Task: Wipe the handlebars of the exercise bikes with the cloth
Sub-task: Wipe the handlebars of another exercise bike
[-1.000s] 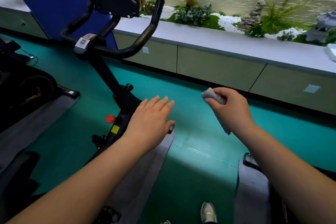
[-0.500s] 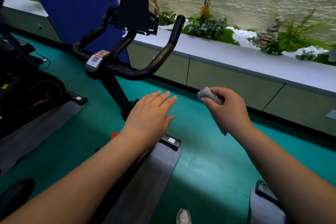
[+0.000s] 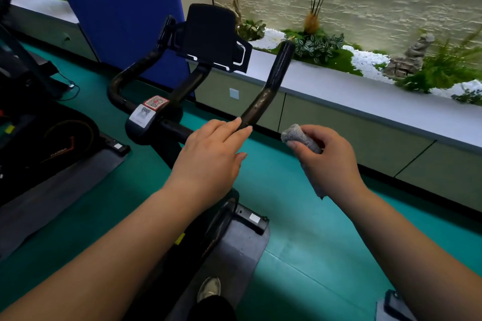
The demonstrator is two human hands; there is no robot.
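1. My left hand (image 3: 211,154) sits mid-frame, fingers (image 3: 229,125) straight and released, tips at the lower bend of the right handlebar (image 3: 268,86). They look to be touching it or just short of it; can't tell which. My read: it's there to steady the bar before the wipe.
2. My right hand (image 3: 328,161) is right of centre, fingers clenched around the cloth (image 3: 297,135). The grey wad sticks out past the thumb and a tail hangs below the palm. Bunched like that it gives a firm wiping pad, I think.
3. Cloth is near the right handlebar but apart from it, so no wiping contact yet.
4. The bike (image 3: 167,128) is angled away toward upper centre of frame, so the right handlebar is the closest reach. Likely first target.
5. Count: two handlebar arms on this bike, with the left handlebar (image 3: 130,73) at centre-left, plus one console (image 3: 211,36) between them.
6. Bikes: one full in view, a second bike (image 3: 39,133) partly visible at left edge. One cloth, two hands.
7. One shoe (image 3: 208,289) at bottom centre, on the mat (image 3: 234,255) under the bike.
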